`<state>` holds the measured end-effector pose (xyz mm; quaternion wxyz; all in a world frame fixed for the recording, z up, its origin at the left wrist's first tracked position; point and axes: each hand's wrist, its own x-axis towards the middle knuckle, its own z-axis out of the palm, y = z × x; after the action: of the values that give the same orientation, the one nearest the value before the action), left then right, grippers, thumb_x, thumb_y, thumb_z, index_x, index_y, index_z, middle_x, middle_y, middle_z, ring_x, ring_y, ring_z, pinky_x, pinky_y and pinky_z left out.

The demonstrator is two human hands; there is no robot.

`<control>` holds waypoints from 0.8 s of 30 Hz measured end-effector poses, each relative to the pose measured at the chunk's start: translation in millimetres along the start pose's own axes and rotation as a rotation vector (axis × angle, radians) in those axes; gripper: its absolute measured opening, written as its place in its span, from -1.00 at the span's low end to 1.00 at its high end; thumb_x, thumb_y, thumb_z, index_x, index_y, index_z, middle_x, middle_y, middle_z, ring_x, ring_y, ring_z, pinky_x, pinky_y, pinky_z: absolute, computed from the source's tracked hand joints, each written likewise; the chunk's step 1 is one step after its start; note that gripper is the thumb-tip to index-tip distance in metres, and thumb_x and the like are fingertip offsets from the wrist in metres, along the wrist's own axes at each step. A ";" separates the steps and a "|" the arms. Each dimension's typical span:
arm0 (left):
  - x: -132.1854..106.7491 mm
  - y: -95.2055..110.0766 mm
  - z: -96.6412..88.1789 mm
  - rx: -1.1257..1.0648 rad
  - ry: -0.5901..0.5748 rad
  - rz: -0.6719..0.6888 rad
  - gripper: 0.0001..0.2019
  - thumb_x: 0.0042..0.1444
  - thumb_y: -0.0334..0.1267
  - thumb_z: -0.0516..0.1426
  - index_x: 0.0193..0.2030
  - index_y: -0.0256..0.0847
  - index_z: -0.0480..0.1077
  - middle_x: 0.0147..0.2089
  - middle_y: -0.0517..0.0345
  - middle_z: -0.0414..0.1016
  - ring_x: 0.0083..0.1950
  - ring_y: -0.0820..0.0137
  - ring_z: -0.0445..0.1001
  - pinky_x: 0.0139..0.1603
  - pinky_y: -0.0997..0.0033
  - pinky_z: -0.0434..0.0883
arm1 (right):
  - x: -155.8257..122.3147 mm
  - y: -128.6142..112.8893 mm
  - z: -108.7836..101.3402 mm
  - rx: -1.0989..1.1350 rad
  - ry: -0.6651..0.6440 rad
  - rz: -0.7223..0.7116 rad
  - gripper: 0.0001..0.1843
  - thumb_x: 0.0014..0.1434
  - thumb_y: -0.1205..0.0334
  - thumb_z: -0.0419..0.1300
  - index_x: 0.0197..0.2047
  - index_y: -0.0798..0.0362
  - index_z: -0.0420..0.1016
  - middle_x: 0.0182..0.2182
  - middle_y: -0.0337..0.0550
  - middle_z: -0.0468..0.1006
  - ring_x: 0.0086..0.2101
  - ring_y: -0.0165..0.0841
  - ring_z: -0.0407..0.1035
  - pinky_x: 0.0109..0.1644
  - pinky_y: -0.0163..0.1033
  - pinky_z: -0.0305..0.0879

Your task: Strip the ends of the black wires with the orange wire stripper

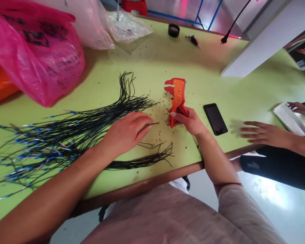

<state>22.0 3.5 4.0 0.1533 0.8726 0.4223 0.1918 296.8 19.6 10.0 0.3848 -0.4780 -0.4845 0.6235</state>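
My right hand (186, 118) is wrapped round the handles of an orange and red wire stripper (178, 91), held upright with its jaws pointing left. A gap shows between the jaws, with nothing in it. Over the bundle of black wires (99, 118), my left hand (129, 130) is closed, thumb against forefinger, and a thin black wire (155, 123) sticks out from between them toward the stripper. Many wires have blue ends, which lie at the left. A smaller bunch of black wires (142, 162) rests nearer the table's front edge, partly under my left forearm.
Tiny black scraps lie around the stripper on the green table (147, 67). A black phone (215, 119) lies right of my right hand. Another person's hand (266, 134) reaches in at the right. Pink bag (40, 57), clear bags (127, 27), black tape roll (173, 30) and grey post (259, 37) stand farther back.
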 end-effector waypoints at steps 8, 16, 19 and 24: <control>28.2 -5.1 10.8 0.298 -0.276 -0.019 -0.68 0.45 -0.20 0.02 -0.12 -0.23 0.60 -0.03 -0.18 0.64 0.04 0.04 0.58 -0.15 0.21 0.48 | -4.3 1.0 8.2 0.028 -0.046 -0.022 -0.51 0.11 -0.08 0.58 -0.07 0.07 0.61 -0.28 -0.11 0.70 -0.27 -0.23 0.65 -0.14 -0.14 0.61; 16.7 -8.6 8.2 0.026 -0.152 -0.213 -0.74 0.42 -0.11 0.01 -0.10 -0.16 0.47 -0.29 0.00 0.61 -0.28 0.16 0.56 -0.27 0.25 0.39 | -8.3 -6.1 7.2 -0.096 -0.079 -0.020 -0.59 0.17 -0.02 0.52 -0.11 0.09 0.56 -0.33 -0.14 0.64 -0.30 -0.28 0.58 -0.16 -0.17 0.54; 12.0 -8.7 7.5 -0.151 -0.088 -0.304 -0.72 0.39 -0.04 0.04 -0.05 -0.17 0.44 -0.37 0.12 0.56 -0.40 0.25 0.48 -0.33 0.31 0.33 | -9.6 -7.6 3.2 -0.244 -0.061 0.002 -0.68 0.23 0.02 0.47 -0.17 0.06 0.53 -0.35 -0.16 0.61 -0.33 -0.29 0.54 -0.20 -0.17 0.50; 12.1 -6.9 11.4 -0.475 0.084 -0.361 -0.60 0.32 0.09 0.12 -0.02 -0.22 0.52 -0.36 0.17 0.53 -0.43 0.37 0.37 -0.36 0.38 0.30 | -11.2 -8.8 -2.0 -0.350 -0.118 0.011 -0.73 0.28 0.06 0.43 -0.25 0.06 0.52 -0.39 -0.18 0.60 -0.38 -0.33 0.50 -0.25 -0.20 0.46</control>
<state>29.4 16.1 -6.6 0.3672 0.7144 0.5198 0.2907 301.6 11.6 20.9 0.2631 -0.5030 -0.6046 0.5588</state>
